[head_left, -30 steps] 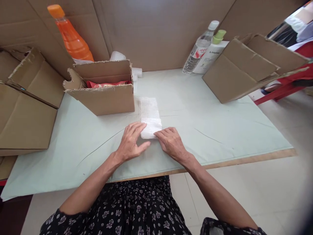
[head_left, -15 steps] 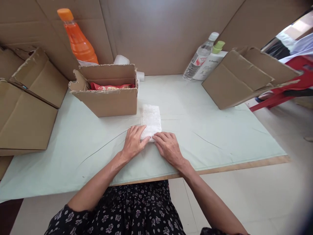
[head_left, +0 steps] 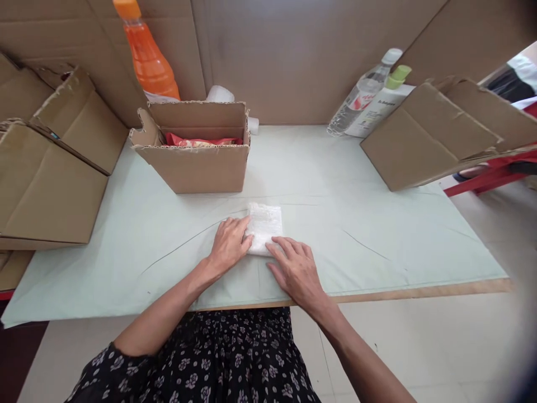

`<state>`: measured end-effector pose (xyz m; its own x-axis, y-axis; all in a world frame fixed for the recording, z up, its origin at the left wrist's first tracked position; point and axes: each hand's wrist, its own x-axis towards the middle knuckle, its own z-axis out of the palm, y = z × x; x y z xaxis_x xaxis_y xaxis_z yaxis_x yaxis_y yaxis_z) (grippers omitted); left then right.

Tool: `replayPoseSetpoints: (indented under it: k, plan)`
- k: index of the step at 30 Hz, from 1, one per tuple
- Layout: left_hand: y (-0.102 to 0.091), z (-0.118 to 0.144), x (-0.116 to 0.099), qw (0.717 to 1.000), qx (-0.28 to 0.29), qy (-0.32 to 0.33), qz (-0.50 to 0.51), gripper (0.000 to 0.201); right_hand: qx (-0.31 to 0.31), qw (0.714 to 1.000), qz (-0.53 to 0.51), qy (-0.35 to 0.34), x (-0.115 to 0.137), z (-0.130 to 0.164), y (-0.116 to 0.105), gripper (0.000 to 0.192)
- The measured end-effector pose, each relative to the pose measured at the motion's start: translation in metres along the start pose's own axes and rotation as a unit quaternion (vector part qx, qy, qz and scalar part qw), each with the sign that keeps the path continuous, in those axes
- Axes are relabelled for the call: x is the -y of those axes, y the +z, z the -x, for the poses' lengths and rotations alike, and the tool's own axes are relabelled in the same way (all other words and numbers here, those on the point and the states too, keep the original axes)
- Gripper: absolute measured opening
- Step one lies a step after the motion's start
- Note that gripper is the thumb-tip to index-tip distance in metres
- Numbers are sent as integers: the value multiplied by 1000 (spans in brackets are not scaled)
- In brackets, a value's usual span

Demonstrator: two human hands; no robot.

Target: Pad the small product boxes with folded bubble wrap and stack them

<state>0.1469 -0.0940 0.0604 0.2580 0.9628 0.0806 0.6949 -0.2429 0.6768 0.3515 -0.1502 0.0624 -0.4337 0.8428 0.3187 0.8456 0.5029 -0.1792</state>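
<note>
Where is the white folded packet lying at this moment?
The white folded packet lies mid-table on the pale green cover, just before the open cardboard box, touched by the left hand and right hand.

You are looking at very little lettering that can actually be read. The white squeeze bottle with the pale green cap (head_left: 380, 109), leaning at the back right of the worktop, is showing a short line of small dark print near its top, too small to make out. The clear plastic water bottle with the white cap (head_left: 361, 95) beside it is wearing a red and white label whose words are staying blurred.
</note>
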Motion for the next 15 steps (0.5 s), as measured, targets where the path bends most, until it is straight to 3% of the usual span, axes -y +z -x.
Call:
replayPoseSetpoints:
  k: [2, 4, 8, 11, 13, 15]
  plan:
    - [-4, 1, -2, 995, -38, -53, 78, 42, 4, 1000, -6, 15, -6, -9, 7, 26]
    - [-9, 15, -3, 963, -67, -130, 227, 46, 1, 998, -52, 43, -10, -13, 10, 25]
    - [-8, 50, -9, 810, -40, -251, 528, 62, 23, 973, -206, 102, 4, -5, 4, 26]
    - [0, 61, -17, 727, -26, -295, 620, 74, 73, 945, -292, 125, 21, 6, -3, 25]
    - [4, 64, -21, 712, -36, -304, 632, 78, 54, 947, -286, 133, 26, 12, -4, 27]
    - [7, 66, -23, 724, -36, -283, 628, 79, 4, 951, -266, 157, 24, 14, -2, 45]
